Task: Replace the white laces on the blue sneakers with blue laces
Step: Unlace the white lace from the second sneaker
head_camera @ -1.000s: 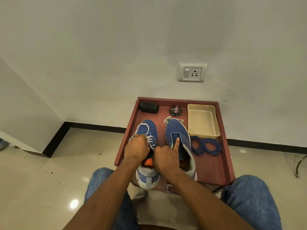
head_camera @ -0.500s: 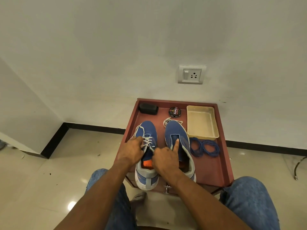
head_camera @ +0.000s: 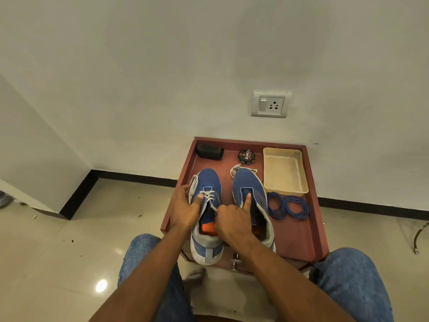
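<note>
head view: left hand (head_camera: 185, 211) grips the left sneaker (head_camera: 206, 214) at its side, thumb on the eyelet row. right hand (head_camera: 232, 220), fingers curled, seems to pinch the white lace (head_camera: 209, 197) just beside it; forefinger straight, resting on the right sneaker (head_camera: 251, 201), already unlaced. lace is thin, limp, light: take it at a crossing and draw it slack. uppers soft knit, soles stiff rubber. blue laces (head_camera: 287, 206) coiled on the red surface (head_camera: 299, 235), right of that hand; pulled lace (head_camera: 236, 169) lies beyond.
</note>
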